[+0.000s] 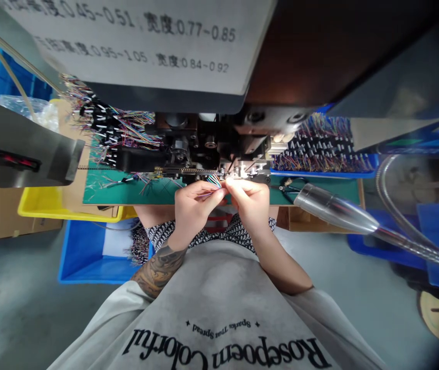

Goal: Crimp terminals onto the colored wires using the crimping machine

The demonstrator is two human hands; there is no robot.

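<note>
Both hands meet in front of a crimping machine (209,141), just below its tooling. My left hand (196,203) is closed in a pinch around a bundle of thin coloured wires (214,180), whose ends fan out towards the machine. Close beside it, my right hand (250,200) is pinched too, its fingertips at the bright metal tooling (242,169). What sits between those fingertips is too small to make out, and the far wire ends are partly hidden by the fingers. A strip of terminals (127,167) runs into the machine from the left.
Wire harnesses pile up at the left (119,123) and lie in a blue tray (330,172) at the right. Pliers (290,187) rest on the green mat (146,195) near a flexible metal lamp (335,210). Yellow (34,203) and blue (84,257) bins stand lower left.
</note>
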